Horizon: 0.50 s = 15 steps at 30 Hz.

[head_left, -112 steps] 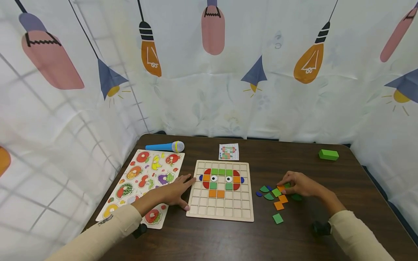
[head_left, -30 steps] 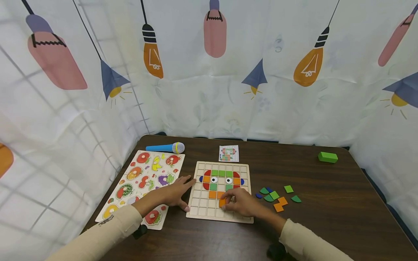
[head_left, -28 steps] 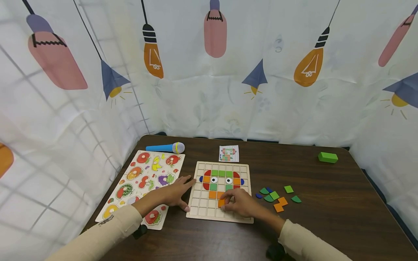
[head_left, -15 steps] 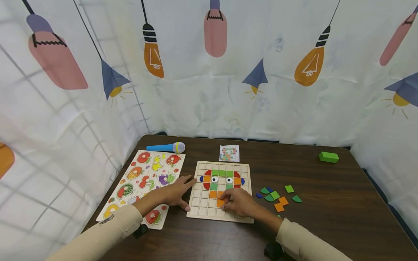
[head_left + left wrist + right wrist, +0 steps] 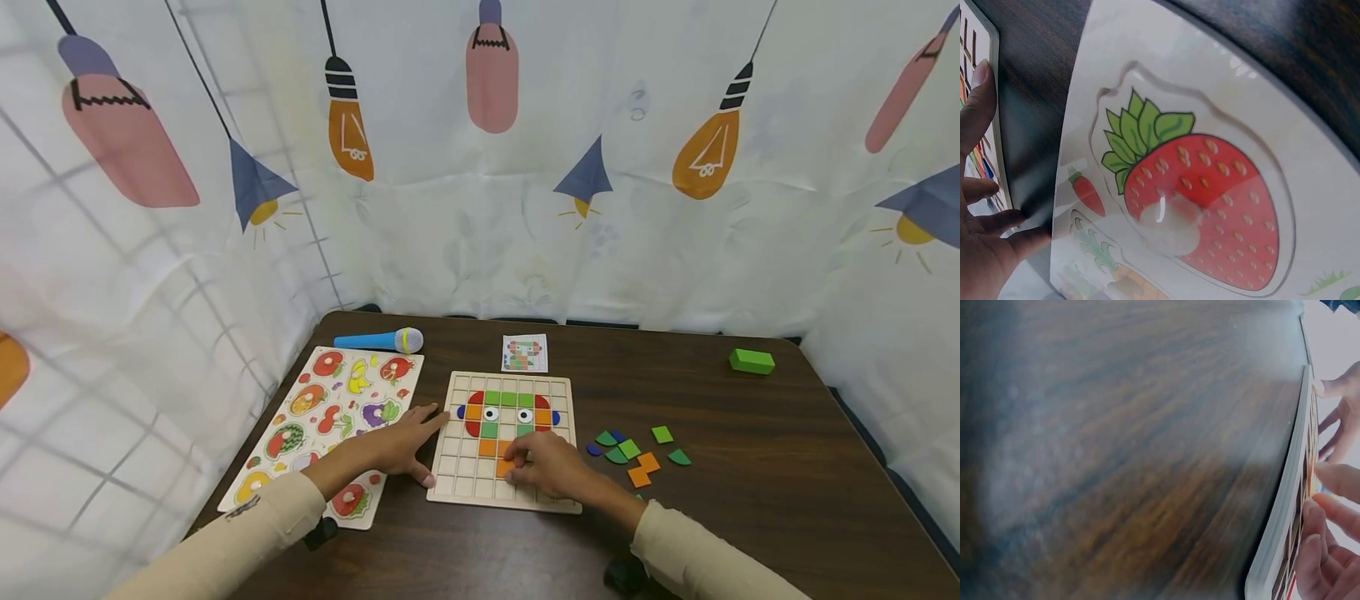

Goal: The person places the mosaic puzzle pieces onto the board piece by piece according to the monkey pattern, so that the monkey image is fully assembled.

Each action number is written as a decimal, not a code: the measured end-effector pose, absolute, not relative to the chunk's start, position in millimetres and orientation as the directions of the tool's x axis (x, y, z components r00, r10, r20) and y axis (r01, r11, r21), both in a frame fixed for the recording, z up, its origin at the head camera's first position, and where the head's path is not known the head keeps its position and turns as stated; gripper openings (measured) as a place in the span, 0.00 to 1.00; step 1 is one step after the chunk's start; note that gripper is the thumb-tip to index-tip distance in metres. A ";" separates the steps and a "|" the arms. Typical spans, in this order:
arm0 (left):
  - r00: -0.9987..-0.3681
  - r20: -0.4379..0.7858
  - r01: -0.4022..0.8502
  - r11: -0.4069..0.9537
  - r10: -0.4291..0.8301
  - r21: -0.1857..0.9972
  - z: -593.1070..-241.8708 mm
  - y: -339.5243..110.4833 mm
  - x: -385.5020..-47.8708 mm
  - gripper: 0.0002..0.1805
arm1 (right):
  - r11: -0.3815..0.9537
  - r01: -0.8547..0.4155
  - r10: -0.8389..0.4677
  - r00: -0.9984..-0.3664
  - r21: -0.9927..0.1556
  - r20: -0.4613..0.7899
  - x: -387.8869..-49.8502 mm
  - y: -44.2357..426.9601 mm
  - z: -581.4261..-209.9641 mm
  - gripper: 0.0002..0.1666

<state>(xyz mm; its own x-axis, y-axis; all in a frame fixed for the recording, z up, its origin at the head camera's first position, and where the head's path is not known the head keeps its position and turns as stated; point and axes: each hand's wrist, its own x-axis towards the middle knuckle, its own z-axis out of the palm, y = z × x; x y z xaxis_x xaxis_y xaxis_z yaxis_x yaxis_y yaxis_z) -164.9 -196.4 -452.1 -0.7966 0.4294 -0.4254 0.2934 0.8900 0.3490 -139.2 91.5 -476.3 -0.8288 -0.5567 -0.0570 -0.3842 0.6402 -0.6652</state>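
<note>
Printed curtains (image 5: 465,250) of pendant lamps and light bulbs form the backdrop to a dark wood-grain tabletop (image 5: 720,408), where a person in beige sleeves (image 5: 705,546) works with both hands at a wooden grid board (image 5: 453,487). Between thumb and fingertips, the right hand (image 5: 551,467) pinches an orange square tile (image 5: 505,468) at its right side, directly below a pair of orange squares (image 5: 497,448) on the grid; the left hand (image 5: 401,444), fingers spread, touches the board's left edge. Above those squares, a face-like pattern shows red curved pieces, green and orange squares, two eye tiles (image 5: 491,414) and blue side pieces (image 5: 556,417). Loose tiles lie to the right of the board: light-green squares (image 5: 662,434), dark-green quarter rounds (image 5: 679,457), orange squares and blue pieces. Just beyond the board's far edge rests a small pattern card (image 5: 525,353). At left, partly beneath the left forearm, lies a fruit puzzle board (image 5: 384,390), a blue toy microphone (image 5: 378,340) near its far edge. Well apart, at far right, sits a green block (image 5: 752,361).
</note>
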 end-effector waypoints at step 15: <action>-0.800 -0.422 0.294 0.891 0.427 0.345 -453.3 -196.6 -165.1 0.57 | 0.512 -0.452 -0.683 -0.730 -0.730 -0.027 -156.9 154.8 -473.5 0.12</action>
